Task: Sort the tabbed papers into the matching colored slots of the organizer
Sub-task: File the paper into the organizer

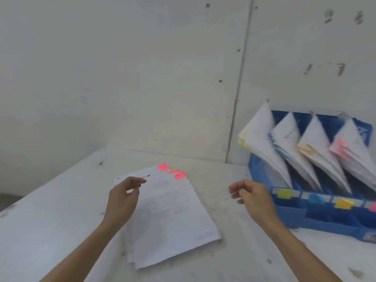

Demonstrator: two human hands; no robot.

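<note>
A loose stack of white papers lies on the table, with pink tabs sticking out at its far edge. My left hand hovers over the stack's left side, fingers loosely curled, holding nothing. My right hand hangs to the right of the stack, fingers loosely curled and empty. The blue organizer stands at the right, its slots marked green, blue, yellow and pink. Each slot holds leaning papers with tabs of the slot's colour.
The white table meets a pale wall at the back. Its left edge falls off at the far left. The organizer stands against the wall, running out of view on the right.
</note>
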